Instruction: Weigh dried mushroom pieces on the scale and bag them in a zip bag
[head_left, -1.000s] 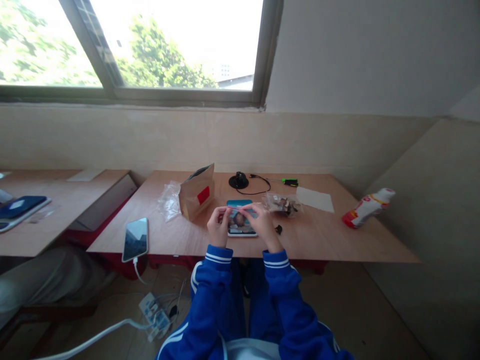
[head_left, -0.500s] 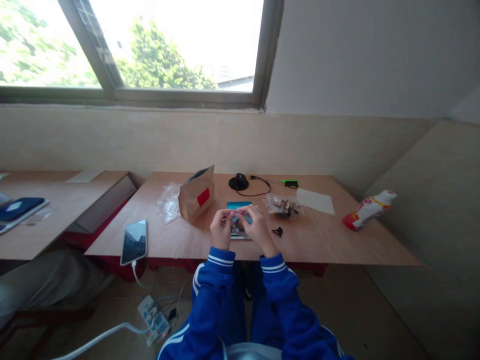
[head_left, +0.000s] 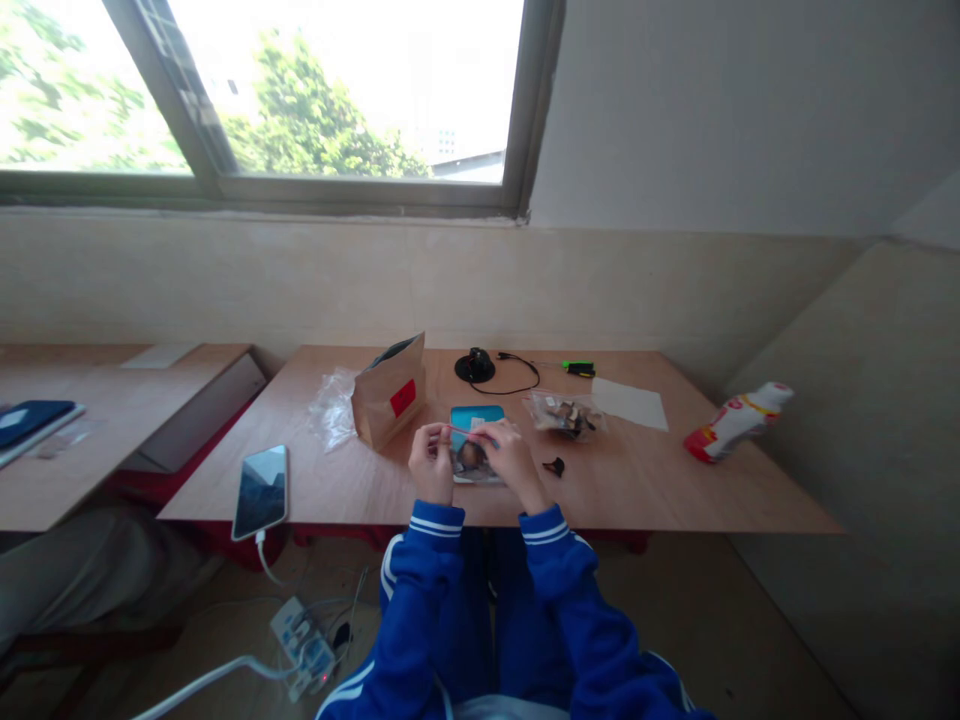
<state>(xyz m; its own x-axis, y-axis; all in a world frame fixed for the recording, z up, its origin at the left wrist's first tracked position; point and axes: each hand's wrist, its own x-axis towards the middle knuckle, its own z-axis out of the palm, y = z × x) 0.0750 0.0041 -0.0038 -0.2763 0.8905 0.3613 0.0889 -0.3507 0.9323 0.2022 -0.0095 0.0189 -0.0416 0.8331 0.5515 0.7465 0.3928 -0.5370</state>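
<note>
Both hands pinch the top edge of a small clear bag (head_left: 471, 452) near the table's front edge, left hand (head_left: 430, 464), right hand (head_left: 511, 462); seemingly a zip seal, best pressed evenly along.

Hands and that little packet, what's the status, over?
Left hand and right hand both pinching a small clear packet above the table. Paper bag left, bag of bits right, both apart. Nothing blocking.

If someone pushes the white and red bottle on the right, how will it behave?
The bottle lies on its side near the edge of the table, so it would probably roll. It looks like light plastic, likely easy to shift.
</note>
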